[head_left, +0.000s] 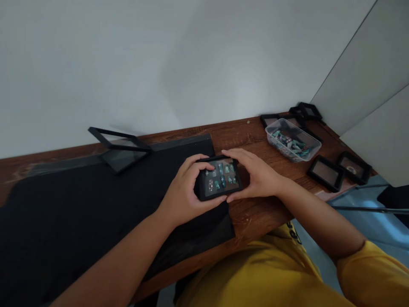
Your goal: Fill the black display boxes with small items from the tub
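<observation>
Between my two hands is a small black display case (220,178) with a clear window, and several green and silvery press-on nails (223,181) show inside it. My left hand (188,187) grips its left end, fingers along the far edge and thumb along the near edge. Around the right end closes my right hand (252,175), with its fingers at the far corner and thumb at the near corner. The case is held above the right edge of a black mat (128,217).
An opened black case (124,147) stands on the mat at the back left. To the right, a clear plastic tub (292,140) holds many green nails. Black cases (326,172) lie around it on the wooden table (236,136). A white wall borders the back.
</observation>
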Available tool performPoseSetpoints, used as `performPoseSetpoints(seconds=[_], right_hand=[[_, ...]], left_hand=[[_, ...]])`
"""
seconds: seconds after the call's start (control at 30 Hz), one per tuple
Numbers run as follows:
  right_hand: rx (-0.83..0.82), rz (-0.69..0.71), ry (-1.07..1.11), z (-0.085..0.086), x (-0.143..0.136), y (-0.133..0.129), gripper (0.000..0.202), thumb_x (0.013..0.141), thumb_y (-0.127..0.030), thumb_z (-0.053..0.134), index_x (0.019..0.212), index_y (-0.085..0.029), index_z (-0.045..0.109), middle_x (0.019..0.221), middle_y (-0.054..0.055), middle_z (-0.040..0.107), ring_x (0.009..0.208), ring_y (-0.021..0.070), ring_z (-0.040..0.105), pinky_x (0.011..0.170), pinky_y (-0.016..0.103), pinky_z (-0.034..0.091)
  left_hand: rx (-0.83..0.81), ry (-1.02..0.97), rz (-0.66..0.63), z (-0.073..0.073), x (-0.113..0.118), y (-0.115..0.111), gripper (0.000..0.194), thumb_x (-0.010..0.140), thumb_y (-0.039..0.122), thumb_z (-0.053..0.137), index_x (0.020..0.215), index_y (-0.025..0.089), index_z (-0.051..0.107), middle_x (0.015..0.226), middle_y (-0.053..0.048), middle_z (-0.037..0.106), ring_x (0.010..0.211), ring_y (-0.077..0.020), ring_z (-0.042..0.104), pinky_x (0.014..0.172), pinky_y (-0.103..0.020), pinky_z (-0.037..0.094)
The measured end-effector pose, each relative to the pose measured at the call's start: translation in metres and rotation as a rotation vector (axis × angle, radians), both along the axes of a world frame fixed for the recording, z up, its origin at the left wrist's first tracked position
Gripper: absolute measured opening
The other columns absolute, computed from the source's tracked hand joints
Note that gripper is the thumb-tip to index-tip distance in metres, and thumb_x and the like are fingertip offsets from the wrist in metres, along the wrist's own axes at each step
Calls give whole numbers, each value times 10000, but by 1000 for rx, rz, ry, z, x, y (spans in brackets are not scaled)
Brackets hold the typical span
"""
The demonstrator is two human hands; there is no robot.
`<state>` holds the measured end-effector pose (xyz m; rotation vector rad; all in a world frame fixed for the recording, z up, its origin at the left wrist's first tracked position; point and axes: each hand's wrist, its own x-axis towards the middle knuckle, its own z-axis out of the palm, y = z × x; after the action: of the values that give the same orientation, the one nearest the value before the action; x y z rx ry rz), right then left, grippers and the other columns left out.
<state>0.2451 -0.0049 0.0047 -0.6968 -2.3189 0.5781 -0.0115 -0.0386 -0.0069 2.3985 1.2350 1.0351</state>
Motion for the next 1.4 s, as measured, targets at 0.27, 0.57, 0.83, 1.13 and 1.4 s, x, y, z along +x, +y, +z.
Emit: performPoseSetpoints(seconds=[0.27,0.57,0.83,1.13,1.4], right_hand=[[-40,-8,-14,0,0,0,1099,716,-676,895,1610,-254,414,1577,188,557,1453,381,535,1214,604,439],[-51,-3,-7,0,0,0,1103,706,-678,902,1603,-250,424,1579,187,554,1457,381,531,1217,605,438],[-40,2,11,-1,0,3,1096,709,-692,892,1597,-252,424,1571,190,556,1443,375,541,1190,595,468],[-21,-1,7,-4,0,4,1116,704,-735,870,1604,-246,427,1575,195,547,1443,382,540,1209,610,451],[-14,-3,6,-5,1,6,1103,715,-713,876,1600,-238,421,1577,200,546,1447,382,535,1207,611,450]], left_hand=[[1,-5,-10,-1,0,1,529,729,449,885,1105,276,556,1371,-100,573,1328,-366,589,1088,-556,551],[36,13,-22,-1,-2,1,468,732,435,888,1075,287,607,1390,-84,548,1313,-362,599,1102,-571,550],[61,8,-17,-1,0,1,492,732,433,902,1097,295,602,1400,-82,540,1313,-354,600,1106,-579,549],[82,9,-29,-4,0,3,421,774,428,874,1103,301,645,1434,-81,517,1312,-353,598,1110,-581,550],[94,2,-34,-2,1,3,365,782,401,888,1061,292,680,1465,-76,520,1327,-349,597,1110,-574,553]])
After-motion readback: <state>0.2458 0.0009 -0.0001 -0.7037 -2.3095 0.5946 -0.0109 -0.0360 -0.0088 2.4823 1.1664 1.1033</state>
